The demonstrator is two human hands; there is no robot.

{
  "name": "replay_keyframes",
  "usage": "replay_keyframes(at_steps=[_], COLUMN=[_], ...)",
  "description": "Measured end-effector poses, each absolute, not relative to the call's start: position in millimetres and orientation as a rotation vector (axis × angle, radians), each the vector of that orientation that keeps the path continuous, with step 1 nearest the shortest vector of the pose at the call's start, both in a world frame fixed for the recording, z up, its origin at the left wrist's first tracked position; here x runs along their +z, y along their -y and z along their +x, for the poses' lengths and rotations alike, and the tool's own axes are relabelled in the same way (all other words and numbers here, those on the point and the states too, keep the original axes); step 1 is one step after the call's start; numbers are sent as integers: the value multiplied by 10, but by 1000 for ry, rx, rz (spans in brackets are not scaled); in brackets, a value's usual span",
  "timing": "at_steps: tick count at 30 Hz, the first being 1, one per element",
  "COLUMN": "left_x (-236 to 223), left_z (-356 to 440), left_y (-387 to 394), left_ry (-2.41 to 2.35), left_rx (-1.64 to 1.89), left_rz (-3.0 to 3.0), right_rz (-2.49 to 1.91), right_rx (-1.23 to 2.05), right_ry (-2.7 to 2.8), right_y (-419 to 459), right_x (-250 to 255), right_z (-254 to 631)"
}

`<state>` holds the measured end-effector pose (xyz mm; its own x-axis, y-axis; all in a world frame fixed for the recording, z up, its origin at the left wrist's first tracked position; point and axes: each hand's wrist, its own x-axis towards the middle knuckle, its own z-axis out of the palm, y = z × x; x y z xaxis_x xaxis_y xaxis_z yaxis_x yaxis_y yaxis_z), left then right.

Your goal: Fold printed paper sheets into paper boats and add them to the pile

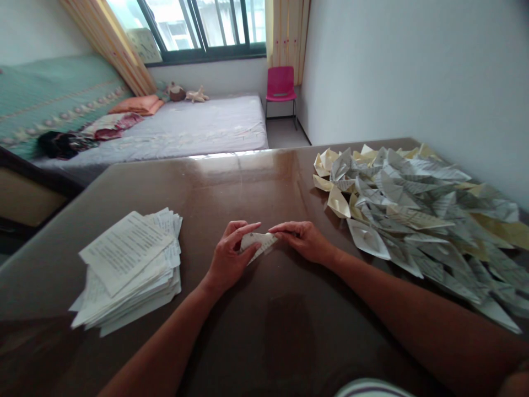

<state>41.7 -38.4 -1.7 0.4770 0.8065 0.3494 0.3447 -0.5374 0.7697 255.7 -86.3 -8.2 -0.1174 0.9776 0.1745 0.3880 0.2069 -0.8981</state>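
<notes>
Between my two hands, over the middle of the brown table, is a small piece of folded printed paper [258, 240]. My left hand [232, 249] grips its left part, thumb in front and fingers behind. The fingertips of my right hand [303, 238] pinch its right corner. Parts of the paper are hidden behind my fingers, so its full folded shape does not show. To the right of my right hand lies a wide heap of folded paper boats [397, 190], some white with print, some cream. Left of my left hand sits a stack of printed sheets [128, 259].
The glossy brown table [231, 331] stretches in front of me. A white rounded rim [372, 389] shows at the bottom edge. Beyond are a bed [206, 124], a pink chair [281, 85] and a window [206, 25]. A white wall [392, 71] runs along the right.
</notes>
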Motion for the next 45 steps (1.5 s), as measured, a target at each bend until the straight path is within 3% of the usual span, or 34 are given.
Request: replay_keyframes(at_steps=[9,20,29,35,38,45], left_x=[-27,12,48,-11,-37,-77], left_z=[412,378,380,391,454,546], left_y=[408,391,399,296,372,526], left_ry=[-918,-927,-828,-1007,-958,-911], left_rx=[1004,884,795,1032,823,739], left_rz=[2078,2006,1880,1428,1413,1477], right_rz=[-1299,-1369,-1441,-1560,-1522,-1436], right_rx=[961,374,658,839,1019,1076], right_ry=[1711,2245,2161,1622,1442,1782], right_y=[865,948,975,921,919,1056], right_x=[-33,-34,20,19,14,49], right_z=[2576,2527,2532,2510,2446,2282])
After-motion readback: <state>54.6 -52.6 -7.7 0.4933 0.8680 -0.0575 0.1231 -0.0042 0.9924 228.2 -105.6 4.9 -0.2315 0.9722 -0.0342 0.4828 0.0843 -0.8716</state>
